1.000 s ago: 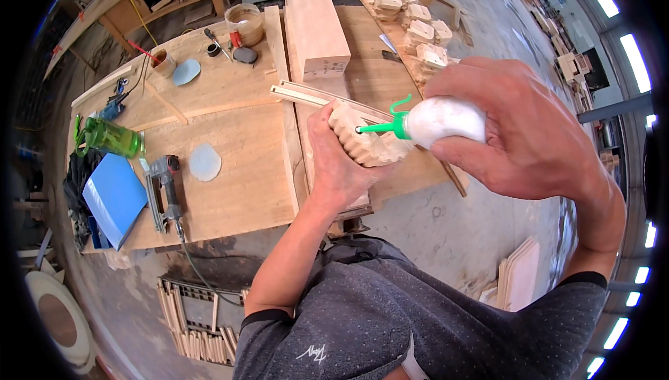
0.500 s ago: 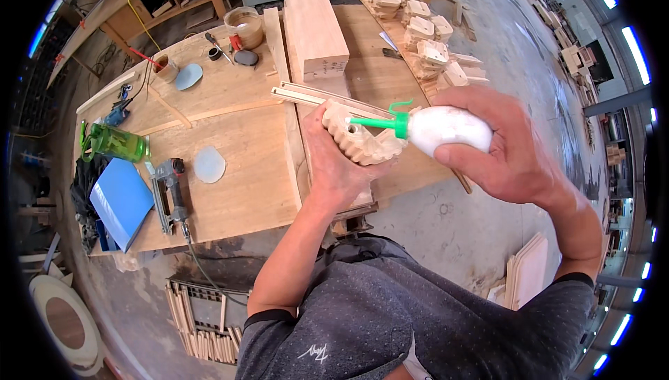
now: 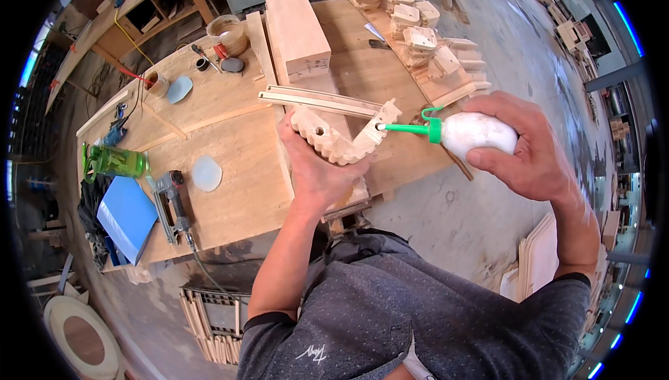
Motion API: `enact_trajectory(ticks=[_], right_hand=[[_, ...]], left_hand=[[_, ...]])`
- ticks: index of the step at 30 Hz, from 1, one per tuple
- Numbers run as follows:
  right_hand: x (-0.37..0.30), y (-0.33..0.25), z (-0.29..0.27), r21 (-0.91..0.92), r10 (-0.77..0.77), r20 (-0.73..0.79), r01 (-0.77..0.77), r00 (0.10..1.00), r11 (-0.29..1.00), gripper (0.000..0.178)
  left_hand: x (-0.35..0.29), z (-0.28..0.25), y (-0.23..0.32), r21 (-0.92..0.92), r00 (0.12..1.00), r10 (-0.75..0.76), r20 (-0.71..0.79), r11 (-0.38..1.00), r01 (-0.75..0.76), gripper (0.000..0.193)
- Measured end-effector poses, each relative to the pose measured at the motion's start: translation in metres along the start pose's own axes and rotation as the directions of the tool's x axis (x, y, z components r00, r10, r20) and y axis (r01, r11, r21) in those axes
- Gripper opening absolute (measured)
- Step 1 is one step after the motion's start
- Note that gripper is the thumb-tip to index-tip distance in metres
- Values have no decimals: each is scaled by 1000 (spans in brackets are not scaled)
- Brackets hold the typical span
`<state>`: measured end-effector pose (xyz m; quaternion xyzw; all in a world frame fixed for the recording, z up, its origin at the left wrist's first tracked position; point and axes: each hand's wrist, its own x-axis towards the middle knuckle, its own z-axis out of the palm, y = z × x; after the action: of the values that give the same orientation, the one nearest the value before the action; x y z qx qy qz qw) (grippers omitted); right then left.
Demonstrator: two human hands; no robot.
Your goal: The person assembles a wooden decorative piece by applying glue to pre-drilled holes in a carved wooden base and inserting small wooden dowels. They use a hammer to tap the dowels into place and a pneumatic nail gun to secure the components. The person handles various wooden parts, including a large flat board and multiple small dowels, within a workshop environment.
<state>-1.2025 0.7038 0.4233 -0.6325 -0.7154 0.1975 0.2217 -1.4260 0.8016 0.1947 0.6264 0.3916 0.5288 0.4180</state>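
My left hand [image 3: 322, 176] grips a carved, V-shaped wooden piece [image 3: 341, 144] with a scalloped edge, held up over the bench. One hole shows in each of its arms. In my right hand [image 3: 533, 146] lies a white glue bottle [image 3: 477, 133], tipped sideways, with a green nozzle [image 3: 411, 129]. The nozzle's tip is at the hole in the right arm of the wooden piece. Two grooved wooden strips [image 3: 320, 101] lie just behind the piece, partly covered by it.
A long wooden beam [image 3: 296, 28] stands on the bench behind my hands. Several carved wooden blocks [image 3: 405, 17] sit on a board at the back right. Left on the bench are a nail gun [image 3: 174, 202], a blue folder [image 3: 127, 218] and a green bottle [image 3: 118, 161].
The nozzle has gone from the hole in the piece's left arm to the one in its right arm. My right hand has moved right, and the wooden piece has turned and shifted left.
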Motion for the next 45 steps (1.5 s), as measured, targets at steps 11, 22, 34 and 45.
enact_trajectory(ticks=[11,22,34,45], right_hand=[[16,-11,-12,-113,38,87,-28,995,993,42],[35,-40,-21,-343,-48,147,97,988,934,41],[20,3,2,96,106,67,-112,992,989,50],[-10,153,123,949,437,-84,-61,896,308,68]], left_hand=[[1,-1,6,44,1000,16,-4,999,-16,110],[0,-2,3,139,1000,21,6,990,-21,111],[4,-13,16,41,999,45,-3,998,-45,111],[2,-7,10,63,997,49,57,997,-53,127]])
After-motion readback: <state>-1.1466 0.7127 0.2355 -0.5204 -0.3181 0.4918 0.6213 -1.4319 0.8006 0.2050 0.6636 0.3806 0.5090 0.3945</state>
